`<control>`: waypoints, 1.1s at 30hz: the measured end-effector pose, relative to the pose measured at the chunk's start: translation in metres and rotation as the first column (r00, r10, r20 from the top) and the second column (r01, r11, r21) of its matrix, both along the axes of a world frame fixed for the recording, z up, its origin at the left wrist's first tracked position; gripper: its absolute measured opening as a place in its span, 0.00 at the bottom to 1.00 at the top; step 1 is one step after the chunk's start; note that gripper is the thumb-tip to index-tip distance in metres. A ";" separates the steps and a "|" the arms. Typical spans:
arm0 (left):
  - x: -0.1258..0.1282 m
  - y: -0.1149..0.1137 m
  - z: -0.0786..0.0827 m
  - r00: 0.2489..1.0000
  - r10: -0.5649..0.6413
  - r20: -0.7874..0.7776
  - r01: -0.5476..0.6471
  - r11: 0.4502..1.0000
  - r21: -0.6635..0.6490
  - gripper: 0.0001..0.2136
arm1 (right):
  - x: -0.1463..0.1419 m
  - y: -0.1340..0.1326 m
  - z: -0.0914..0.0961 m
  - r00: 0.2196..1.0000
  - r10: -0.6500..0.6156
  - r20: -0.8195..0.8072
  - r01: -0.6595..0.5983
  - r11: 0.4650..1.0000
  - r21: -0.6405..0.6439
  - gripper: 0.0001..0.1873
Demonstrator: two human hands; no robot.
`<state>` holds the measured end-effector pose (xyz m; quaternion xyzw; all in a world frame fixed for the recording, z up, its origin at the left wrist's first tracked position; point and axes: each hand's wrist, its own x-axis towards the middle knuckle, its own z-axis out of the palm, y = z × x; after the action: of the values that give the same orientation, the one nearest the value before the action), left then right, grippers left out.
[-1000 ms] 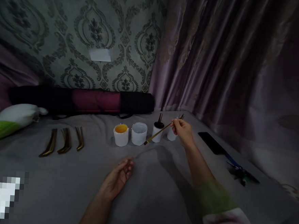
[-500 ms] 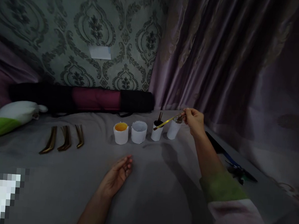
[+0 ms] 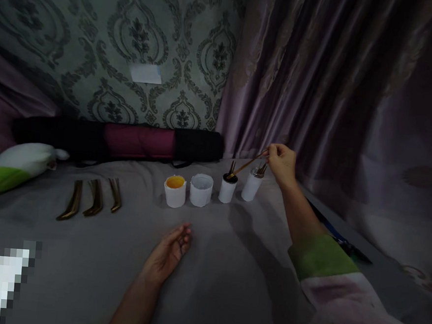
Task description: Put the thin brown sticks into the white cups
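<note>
My right hand [image 3: 282, 162] pinches a thin gold stick [image 3: 246, 166] by its upper end. The stick slants down to the left, its tip at the mouth of a white cup with a dark inside [image 3: 228, 187] that holds other sticks. Just right of that cup stands another white cup [image 3: 252, 183] with several sticks in it, right under my hand. Further left are an empty white cup [image 3: 201, 189] and a white cup with orange contents [image 3: 174, 190]. My left hand [image 3: 169, 252] rests on the grey sheet [image 3: 83, 261], palm up, fingers loosely curled, holding nothing.
Three curved gold pieces [image 3: 94, 201] lie in a row at the left. A black and maroon roll bag [image 3: 128, 141] lies along the patterned wall. A green and white soft toy [image 3: 11, 170] sits at far left. A dark phone and dark items [image 3: 340, 237] lie near the curtain.
My right hand has risen and moved right, swinging the gold stick up so its tip now sits at the dark cup's mouth. My left hand has stayed put.
</note>
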<state>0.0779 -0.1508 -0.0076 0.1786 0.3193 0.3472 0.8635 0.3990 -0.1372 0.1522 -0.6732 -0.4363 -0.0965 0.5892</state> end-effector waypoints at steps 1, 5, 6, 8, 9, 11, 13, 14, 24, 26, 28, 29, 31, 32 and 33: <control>0.000 0.000 0.000 1.000 -0.002 0.004 0.002 1.000 0.001 0.07 | 0.000 0.001 0.000 1.000 -0.001 0.014 0.001 1.000 -0.008 0.16; -0.001 -0.001 -0.001 1.000 -0.008 0.004 0.008 1.000 0.006 0.07 | -0.001 0.002 0.000 0.998 -0.002 0.061 0.004 0.999 -0.031 0.15; 0.000 -0.001 0.000 1.000 -0.007 0.001 0.007 1.000 0.004 0.07 | -0.002 0.002 0.000 0.998 -0.005 0.070 0.008 0.999 -0.037 0.15; 0.000 -0.001 0.001 1.000 -0.006 0.001 0.006 1.000 0.001 0.07 | -0.004 0.002 0.000 0.996 -0.011 0.084 0.016 0.999 -0.051 0.15; 0.000 -0.001 0.001 1.000 -0.005 0.003 0.005 1.000 0.000 0.07 | -0.005 0.002 0.000 0.996 -0.013 0.092 0.019 0.998 -0.058 0.15; 0.001 -0.001 0.001 1.000 -0.004 0.006 0.004 1.000 0.001 0.07 | -0.007 0.002 0.001 0.994 -0.015 0.111 0.023 0.997 -0.072 0.15; 0.001 -0.001 0.001 1.000 -0.001 0.003 0.001 1.000 -0.002 0.07 | -0.010 0.002 0.002 0.991 -0.020 0.129 0.032 0.995 -0.091 0.14; 0.001 -0.001 0.000 1.000 0.000 0.002 0.000 1.000 -0.004 0.07 | -0.011 0.003 0.002 0.990 -0.022 0.137 0.036 0.994 -0.101 0.14; 0.001 -0.001 0.001 1.000 0.013 -0.014 -0.013 1.000 -0.012 0.07 | -0.018 0.012 -0.002 0.976 0.053 0.212 -0.001 0.972 -0.237 0.13; 0.001 -0.001 0.000 1.000 0.010 -0.016 -0.010 1.000 -0.016 0.07 | -0.019 0.014 -0.003 0.972 0.069 0.223 -0.008 0.964 -0.265 0.13; 0.001 0.000 -0.001 1.000 0.009 -0.011 -0.009 1.000 -0.016 0.08 | -0.020 0.015 -0.004 0.969 0.084 0.234 -0.012 0.956 -0.292 0.13; 0.001 0.000 -0.002 1.000 0.008 -0.006 -0.008 1.000 -0.015 0.08 | -0.020 0.015 -0.005 0.967 0.089 0.239 -0.012 0.952 -0.306 0.13; 0.001 0.000 -0.003 1.000 0.007 0.002 -0.007 1.000 -0.013 0.08 | -0.022 0.016 -0.006 0.966 0.099 0.240 -0.014 0.943 -0.333 0.13; 0.000 0.001 -0.004 1.000 0.007 0.005 -0.007 1.000 -0.011 0.08 | -0.022 0.017 -0.007 0.966 0.106 0.236 -0.019 0.938 -0.345 0.13; 0.000 0.001 -0.004 1.000 0.006 0.006 -0.006 1.000 -0.008 0.08 | -0.023 0.017 -0.008 0.966 0.115 0.231 -0.026 0.934 -0.356 0.13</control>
<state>0.0781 -0.1502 -0.0120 0.1732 0.3185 0.3489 0.8642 0.3756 -0.1204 0.1447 -0.7338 -0.5406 -0.0792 0.4038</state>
